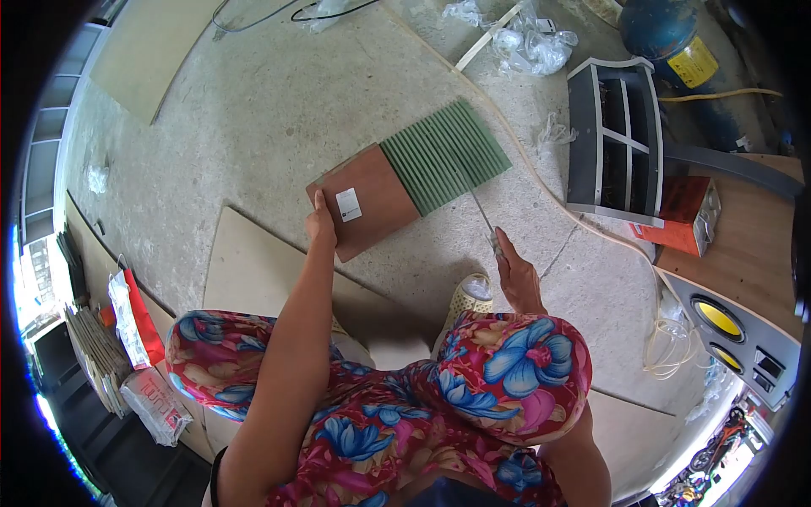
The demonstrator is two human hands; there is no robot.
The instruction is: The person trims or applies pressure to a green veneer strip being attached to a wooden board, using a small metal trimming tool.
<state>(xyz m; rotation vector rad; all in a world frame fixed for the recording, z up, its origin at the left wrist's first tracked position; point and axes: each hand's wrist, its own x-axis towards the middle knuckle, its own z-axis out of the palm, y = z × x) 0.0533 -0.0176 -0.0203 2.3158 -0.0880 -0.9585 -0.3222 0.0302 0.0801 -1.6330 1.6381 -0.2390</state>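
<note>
A flat brown panel (pixel 369 221) with a white label (pixel 348 204) lies at an angle over the concrete floor, in front of my knees. From its far right side extends a green ribbed sheet (pixel 443 158). My left hand (pixel 320 221) is closed on the panel's near left edge, thumb on top. My right hand (pixel 518 277) is closed around the near end of a long thin metal tool (pixel 481 209). Its tip reaches over the right part of the green ribs. The grip end is mostly hidden by my fingers.
A grey-black rack (pixel 615 139), an orange box (pixel 686 215) and a speaker (pixel 733 331) stand to the right. A pale hose (pixel 541 182) curves across the floor. Boards (pixel 253 262) lie by my feet; clear plastic bags (pixel 534 46) lie ahead. Stacked cardboard (pixel 95 359) is at left.
</note>
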